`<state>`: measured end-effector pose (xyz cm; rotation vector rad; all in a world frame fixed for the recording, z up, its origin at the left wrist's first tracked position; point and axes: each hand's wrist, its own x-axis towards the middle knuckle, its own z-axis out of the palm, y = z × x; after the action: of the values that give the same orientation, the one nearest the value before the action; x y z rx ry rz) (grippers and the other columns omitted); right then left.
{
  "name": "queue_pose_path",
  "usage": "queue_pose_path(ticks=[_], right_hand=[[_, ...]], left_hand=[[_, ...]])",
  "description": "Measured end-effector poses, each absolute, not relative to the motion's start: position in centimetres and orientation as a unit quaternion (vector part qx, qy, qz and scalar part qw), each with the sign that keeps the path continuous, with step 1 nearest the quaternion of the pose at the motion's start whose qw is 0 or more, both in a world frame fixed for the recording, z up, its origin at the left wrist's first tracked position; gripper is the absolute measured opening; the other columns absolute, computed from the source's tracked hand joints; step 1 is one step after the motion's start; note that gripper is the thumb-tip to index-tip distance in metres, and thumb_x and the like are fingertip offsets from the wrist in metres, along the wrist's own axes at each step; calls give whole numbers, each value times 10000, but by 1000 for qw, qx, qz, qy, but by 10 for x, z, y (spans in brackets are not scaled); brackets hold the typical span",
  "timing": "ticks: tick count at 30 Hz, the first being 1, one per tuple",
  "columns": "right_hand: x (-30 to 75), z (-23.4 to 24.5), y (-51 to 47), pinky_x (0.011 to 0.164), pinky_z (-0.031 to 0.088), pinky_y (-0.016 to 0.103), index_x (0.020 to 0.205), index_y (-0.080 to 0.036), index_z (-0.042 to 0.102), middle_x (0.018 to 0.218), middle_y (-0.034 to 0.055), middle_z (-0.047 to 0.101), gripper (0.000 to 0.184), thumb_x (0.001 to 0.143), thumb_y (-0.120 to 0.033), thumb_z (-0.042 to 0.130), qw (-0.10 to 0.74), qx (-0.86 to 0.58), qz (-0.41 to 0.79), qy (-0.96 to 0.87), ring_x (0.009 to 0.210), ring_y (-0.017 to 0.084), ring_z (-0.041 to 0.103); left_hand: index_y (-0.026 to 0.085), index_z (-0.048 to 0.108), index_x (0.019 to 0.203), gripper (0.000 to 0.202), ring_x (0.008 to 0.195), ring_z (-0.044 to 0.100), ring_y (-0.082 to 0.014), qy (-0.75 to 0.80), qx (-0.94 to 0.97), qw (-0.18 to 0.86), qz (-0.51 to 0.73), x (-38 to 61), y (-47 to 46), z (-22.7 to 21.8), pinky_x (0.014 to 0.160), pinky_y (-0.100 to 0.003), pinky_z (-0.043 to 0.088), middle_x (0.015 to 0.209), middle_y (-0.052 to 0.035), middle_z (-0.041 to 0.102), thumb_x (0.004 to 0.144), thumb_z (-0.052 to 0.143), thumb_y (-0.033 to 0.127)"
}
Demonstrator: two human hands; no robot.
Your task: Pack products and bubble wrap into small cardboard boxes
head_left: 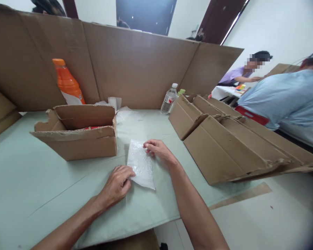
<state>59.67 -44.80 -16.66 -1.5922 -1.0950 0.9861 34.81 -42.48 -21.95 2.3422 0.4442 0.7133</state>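
Note:
A clear bubble wrap bag [141, 166] lies tilted over the pale green tabletop, between my two hands. My left hand [120, 180] has its fingers curled and pinches the bag's lower left edge. On the upper right edge, the fingertips of my right hand [156, 149] close on the film. Whether anything sits inside the bag I cannot tell. To the left stands an open cardboard box [91, 147], with something red showing inside.
Several cardboard boxes [221, 149] stand at the right edge of the table. A cardboard screen [141, 66] runs along the back, with an orange bottle [67, 83], a clear water bottle [169, 99] and loose plastic film [126, 114] before it. Two people sit at the far right.

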Motion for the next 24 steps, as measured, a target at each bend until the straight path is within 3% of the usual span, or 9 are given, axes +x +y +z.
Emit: queue_pose_path(ticks=[6,8,12,17,20,22,24], right_hand=[[582,-139,-493,785,526,305,1097,-209,706,1098,68,730,313,839,-382,668,417,-581,421,-557,936,194,691],[570,-143,-512,813,534,340,1134,-225,685,1142,77,720,317,849,-363,673,414,-617,345,-574,976,214,686],[541,-165,-542,939,492,423,1099,-250,675,1130,82,719,197,916,-249,601,425,-670,56,-606,1084,248,648],[519,-192,-547,995,433,495,1244,-245,628,1312,112,651,366,889,-161,590,252,-653,-27,-714,1229,309,561],[521,-201,-534,975,437,488,1282,-209,603,1351,140,624,418,876,-111,584,189,-674,-40,-713,1225,318,556],[525,-203,-527,939,446,456,1232,-217,629,1289,128,664,359,909,-89,539,184,-680,-41,-708,1153,292,599],[528,-200,-526,914,449,432,1188,-227,653,1208,107,708,325,937,-88,499,193,-677,-23,-710,1076,268,635]], left_hand=[[191,683,1132,339,693,618,-176,287,849,402,187,356,-410,-197,666,-285,465,814,-18,714,854,490,218],[176,675,1173,376,609,558,-160,303,843,404,185,361,-406,-195,608,-269,428,698,12,644,853,487,238],[144,650,1222,425,611,532,-156,326,831,396,217,372,-401,-204,601,-264,406,669,22,584,841,486,234],[151,600,1290,483,639,547,-155,336,829,383,232,381,-397,-214,641,-271,442,714,21,603,821,499,199],[168,577,1308,485,753,604,-168,330,829,378,249,381,-397,-215,744,-302,501,904,-34,677,829,508,198],[170,556,1330,503,991,628,-214,300,838,360,280,376,-401,-214,913,-371,505,1186,-112,659,829,534,212],[173,549,1344,534,1234,548,-269,248,859,328,304,368,-406,-211,1067,-450,430,1391,-151,564,811,564,203]])
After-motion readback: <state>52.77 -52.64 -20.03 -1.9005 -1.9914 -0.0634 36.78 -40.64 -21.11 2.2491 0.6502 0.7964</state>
